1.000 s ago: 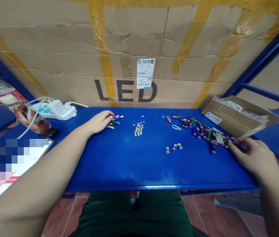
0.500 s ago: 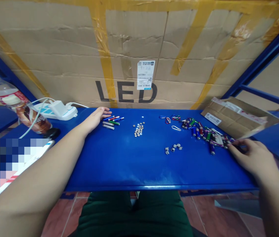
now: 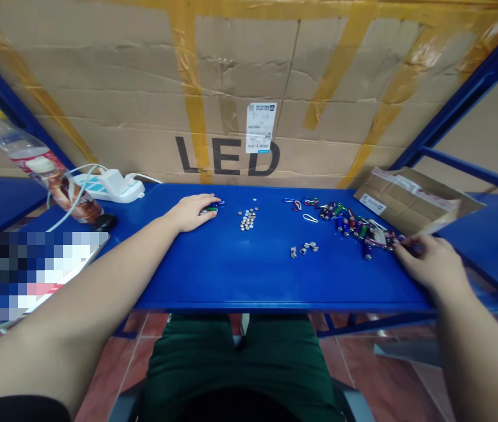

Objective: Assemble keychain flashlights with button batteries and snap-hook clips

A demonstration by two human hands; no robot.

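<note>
My left hand [image 3: 193, 212] lies palm down over a few slim metal tubes [image 3: 213, 205], its fingers loosely stretched over them. Blue and green tube ends show between the thumb and fingers; the rest are hidden. My right hand [image 3: 433, 258] is at the right end of a pile of small coloured keychain flashlights [image 3: 354, 225]. Its thumb and forefinger are bent together around something dark, too hidden to name. Between the hands lie a cluster of button cells [image 3: 247, 220], several silver metal pieces [image 3: 305, 248] and some carabiners [image 3: 310, 218].
The blue table [image 3: 231, 269] backs onto a large LED carton [image 3: 143, 99]. An open cardboard box [image 3: 407, 199] stands behind my right hand. At left are a power strip [image 3: 129, 190] with cables, leaning bottles [image 3: 66, 187] and a partly blurred flat object [image 3: 55, 275]. Blue frame bars flank both sides.
My left hand has moved right, from the tubes' left end to lying over them. My right hand stays at the flashlight pile's end. The camera view has shifted slightly.
</note>
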